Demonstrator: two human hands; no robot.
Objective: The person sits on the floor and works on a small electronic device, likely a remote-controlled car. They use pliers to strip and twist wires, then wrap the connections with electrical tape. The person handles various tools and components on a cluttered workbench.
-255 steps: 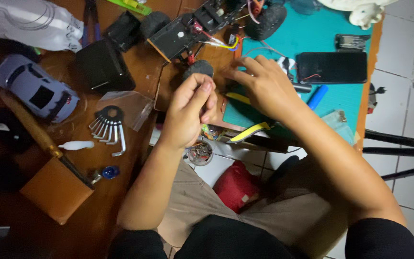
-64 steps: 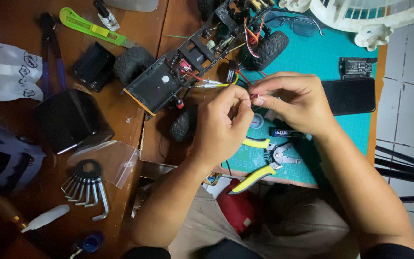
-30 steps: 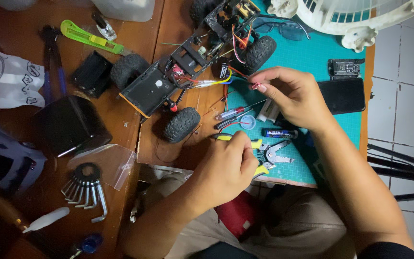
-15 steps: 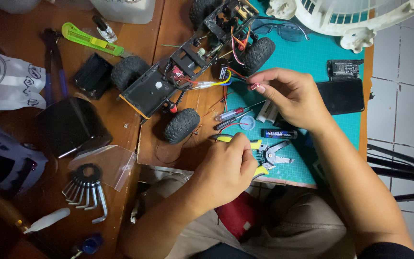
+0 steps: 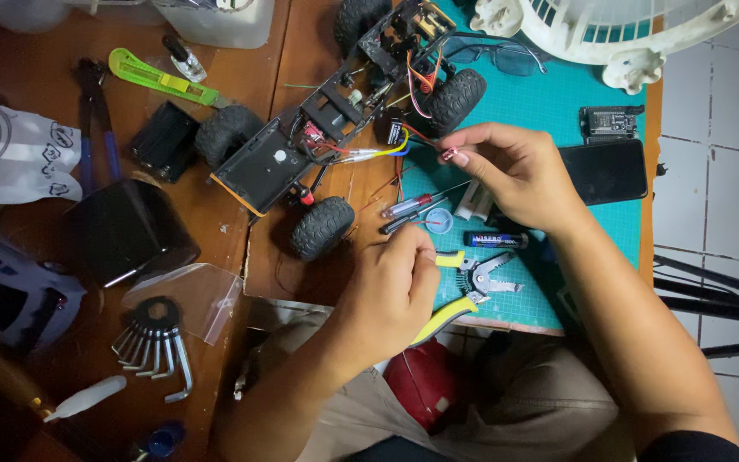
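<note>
A stripped toy car chassis point(image 5: 301, 150) with black tyres lies across the wooden table and the teal cutting mat point(image 5: 549, 103). My right hand point(image 5: 515, 171) pinches a thin wire point(image 5: 425, 141) that runs from the chassis, finger and thumb closed at its end. My left hand point(image 5: 391, 291) is lower, at the mat's near edge. It is closed over the yellow-handled wire stripper point(image 5: 472, 287), whose jaws point right and whose lower handle sticks out under my palm.
Small screwdrivers point(image 5: 408, 210) and a battery point(image 5: 493, 240) lie between my hands. A black phone point(image 5: 600, 171), a small circuit board point(image 5: 609, 120) and a white fan point(image 5: 626, 30) are on the right. A black box point(image 5: 126, 231), hex keys point(image 5: 156, 338) and a green knife point(image 5: 160, 77) sit on the left.
Two seconds ago both hands worked at the wire; my left hand has dropped to the wire stripper. Over the last second, both hands have hardly moved.
</note>
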